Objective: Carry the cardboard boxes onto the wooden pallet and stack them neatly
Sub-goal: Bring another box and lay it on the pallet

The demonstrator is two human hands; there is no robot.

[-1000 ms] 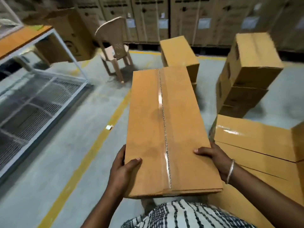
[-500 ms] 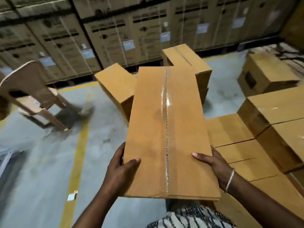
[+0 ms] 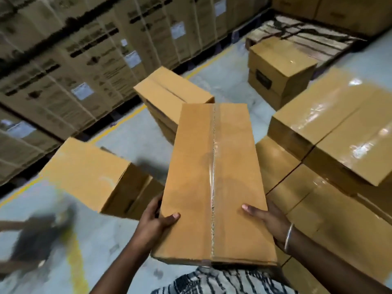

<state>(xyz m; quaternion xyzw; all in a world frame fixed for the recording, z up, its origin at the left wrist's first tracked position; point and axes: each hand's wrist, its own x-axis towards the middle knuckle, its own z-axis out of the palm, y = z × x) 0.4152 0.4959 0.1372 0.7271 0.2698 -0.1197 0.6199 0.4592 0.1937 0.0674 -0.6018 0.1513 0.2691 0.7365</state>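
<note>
A: Out over the concrete floor (image 3: 131,143), clear of any surface, the long cardboard box (image 3: 214,183) hangs in front of the striped shirt (image 3: 222,281), its taped seam running away from the body.

B: How is it held?

A: By its near end. The left hand (image 3: 157,223) grips the left edge with the thumb on top and the fingers curled out of sight underneath. The right hand (image 3: 267,219) grips the right edge the same way, a bangle (image 3: 289,237) on that wrist.

B: So which step is this?

A: I judge it the carry: box lifted, not yet set down. To the right are stacked boxes (image 3: 331,132) with glossy tape, the upper one overhanging the layer below it. Whether a pallet lies beneath them I cannot tell; it is hidden. A wooden pallet (image 3: 301,37) shows at the far right, near a separate two-box stack (image 3: 280,68).

B: And the next move?

A: Probably a turn right to the chosen spot, then lowering the box flat with its edges square to its neighbours. Loose boxes on the floor, the near-left box (image 3: 91,172) and another box (image 3: 171,90) beyond, narrow the path, so footing needs care. The left side of the view is blurred.
</note>
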